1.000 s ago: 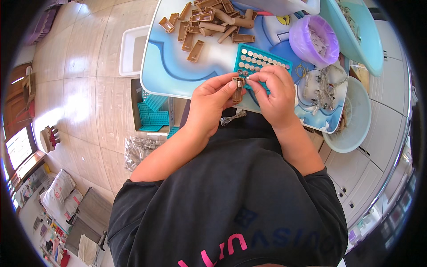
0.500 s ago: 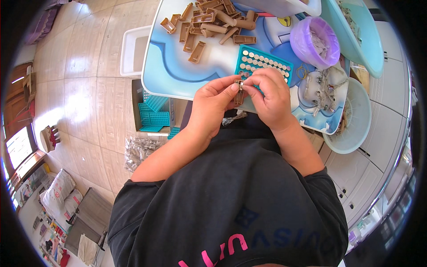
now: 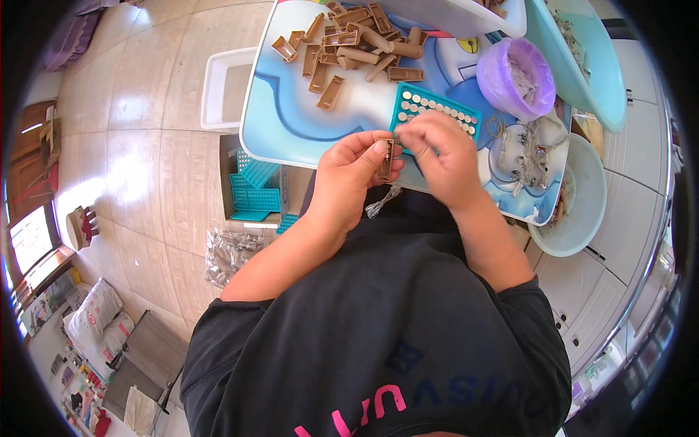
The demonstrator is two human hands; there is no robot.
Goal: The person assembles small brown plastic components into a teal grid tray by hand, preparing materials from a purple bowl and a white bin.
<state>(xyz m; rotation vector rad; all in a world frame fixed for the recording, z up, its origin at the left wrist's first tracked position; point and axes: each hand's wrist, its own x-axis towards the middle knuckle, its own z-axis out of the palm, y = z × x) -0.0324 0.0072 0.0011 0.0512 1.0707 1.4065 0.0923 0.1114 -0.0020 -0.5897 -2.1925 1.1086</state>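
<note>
My left hand [image 3: 349, 171] grips a small brown plastic casing [image 3: 385, 164], held upright with its hollow side showing, thumb along its upper part. Beside the casing's top, my right hand [image 3: 448, 160] has its thumb and fingers pinched together. Whatever sits in that pinch is too small and blurred to make out. Just beyond the right hand lies a teal tray [image 3: 435, 97] with rows of round silvery discs, partly covered by the fingers. Farther left on the blue and white table [image 3: 291, 138] is a heap of brown casings [image 3: 331, 93], some hollow side up.
A purple lined basket [image 3: 495, 80] stands at the far right, near wired small parts [image 3: 535, 156] and a rubber band [image 3: 496, 127]. Pale green tubs [image 3: 593, 197] flank the table's right. On the floor at left are a white bin [image 3: 211, 91], teal trays [image 3: 255, 200] and a bagged bundle [image 3: 229, 255].
My right hand's fingers have shifted from the casing's top to just beside it, blurring slightly. The casing, in my left hand, now shows more of its hollow side.
</note>
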